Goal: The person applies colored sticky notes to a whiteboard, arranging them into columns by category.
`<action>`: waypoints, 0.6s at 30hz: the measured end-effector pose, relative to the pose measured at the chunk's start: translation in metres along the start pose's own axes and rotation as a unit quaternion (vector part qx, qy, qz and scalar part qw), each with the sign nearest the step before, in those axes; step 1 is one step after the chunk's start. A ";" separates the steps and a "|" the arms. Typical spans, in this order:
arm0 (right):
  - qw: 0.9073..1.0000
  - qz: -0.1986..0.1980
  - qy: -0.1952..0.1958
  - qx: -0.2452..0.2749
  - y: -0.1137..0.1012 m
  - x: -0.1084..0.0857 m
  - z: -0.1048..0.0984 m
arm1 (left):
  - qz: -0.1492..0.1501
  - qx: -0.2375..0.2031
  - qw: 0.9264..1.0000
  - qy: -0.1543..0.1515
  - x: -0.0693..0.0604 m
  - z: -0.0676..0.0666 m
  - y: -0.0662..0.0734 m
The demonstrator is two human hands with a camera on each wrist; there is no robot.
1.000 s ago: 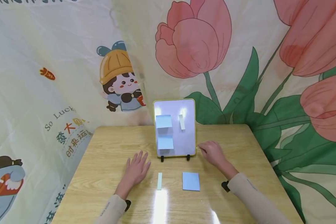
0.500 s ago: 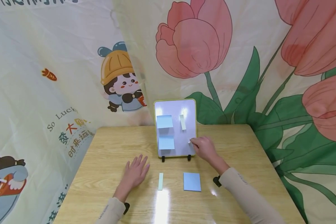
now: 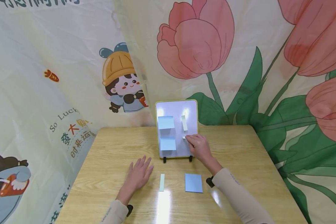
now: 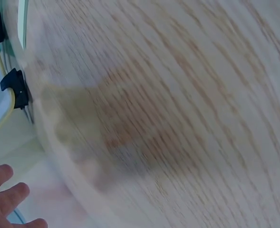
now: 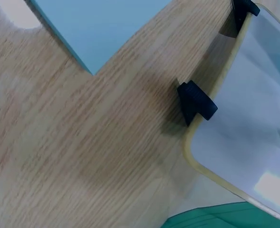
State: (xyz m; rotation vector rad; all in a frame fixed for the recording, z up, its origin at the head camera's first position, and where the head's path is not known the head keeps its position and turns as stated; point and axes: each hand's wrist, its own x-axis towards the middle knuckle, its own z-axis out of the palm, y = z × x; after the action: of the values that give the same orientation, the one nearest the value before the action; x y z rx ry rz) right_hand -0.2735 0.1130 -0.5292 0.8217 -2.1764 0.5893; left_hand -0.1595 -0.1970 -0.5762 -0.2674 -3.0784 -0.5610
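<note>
A small whiteboard (image 3: 179,109) with a yellow rim stands on black feet at the table's back. Two light-blue sticky notes (image 3: 166,122) are on its left half, one above the other, and a pale green strip (image 3: 184,123) is at upper right. At the board's lower right, my right hand (image 3: 199,147) pinches a small pale strip (image 3: 184,137), mostly hidden by the fingers. My left hand (image 3: 139,172) rests on the table with spread fingers; its fingertips also show in the left wrist view. The right wrist view does not show the right hand.
In front of the board lie another pale green strip (image 3: 162,182) and a blue sticky-note pad (image 3: 193,183). The black feet (image 5: 195,101) jut out below the board. A printed cloth (image 3: 168,77) hangs behind the wooden table (image 3: 112,146).
My right hand has moved left from beside the board to its lower right face, bringing the small pale strip. My left hand stays nearly in place. The view has shifted slightly.
</note>
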 end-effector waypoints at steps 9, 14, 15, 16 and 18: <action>0.999 0.007 0.023 -0.020 0.000 -0.004 0.009 | 0.001 -0.004 1.000 0.001 -0.002 0.006 0.005; 0.998 0.001 0.051 -0.037 0.000 -0.007 0.012 | -0.001 -0.001 1.000 -0.001 -0.003 0.006 0.006; 0.998 0.003 0.056 -0.038 0.000 -0.007 0.013 | -0.001 -0.001 1.000 -0.001 -0.003 0.005 0.006; 0.997 0.005 0.061 -0.038 -0.001 -0.008 0.013 | -0.002 -0.002 1.000 -0.002 -0.003 0.005 0.007; 0.997 0.008 0.066 -0.038 -0.001 -0.008 0.014 | -0.001 -0.004 1.000 -0.002 -0.003 0.005 0.007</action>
State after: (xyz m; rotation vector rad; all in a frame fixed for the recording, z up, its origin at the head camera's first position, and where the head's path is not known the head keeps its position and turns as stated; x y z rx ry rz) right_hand -0.2747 0.1067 -0.5436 0.7057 -2.0744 0.5484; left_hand -0.1549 -0.1898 -0.5784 -0.2667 -3.0818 -0.5723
